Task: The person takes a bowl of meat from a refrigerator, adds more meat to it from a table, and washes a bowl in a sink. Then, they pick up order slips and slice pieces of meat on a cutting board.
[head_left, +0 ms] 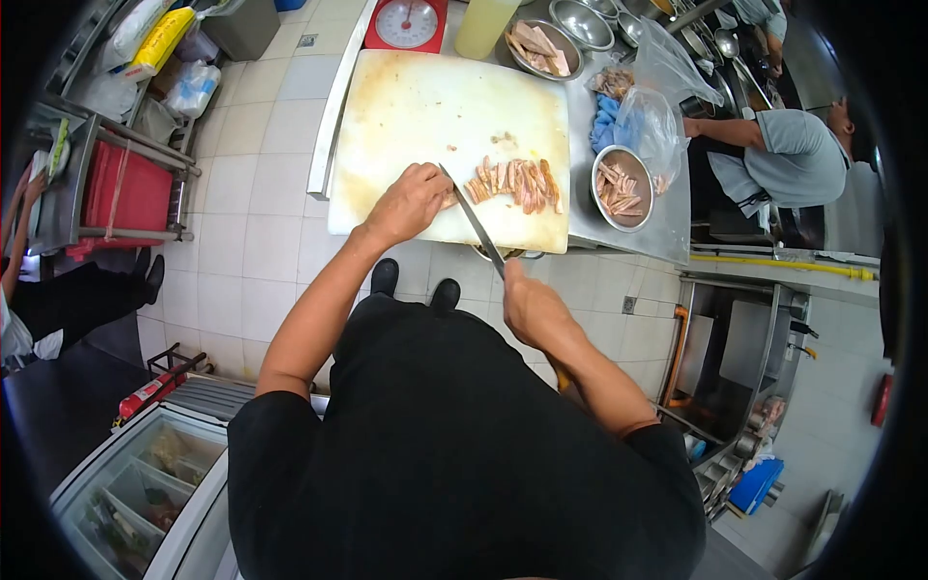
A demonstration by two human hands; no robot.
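Observation:
My right hand (534,307) grips the handle of a long kitchen knife (476,224), its blade slanting up and left over the near edge of the white cutting board (406,116). Curled on the board just left of the blade, my left hand (410,203) holds down a piece of meat (449,201), mostly hidden under the fingers. To the right of the knife lies a row of sliced meat strips (522,184). Small scraps (504,140) are scattered further up the board.
A steel bowl of meat strips (621,189) stands right of the board, beside plastic bags (652,126). Behind the board are a bowl of larger meat pieces (539,48) and a red scale (406,23). One co-worker (797,155) stands at right, another (68,290) at far left.

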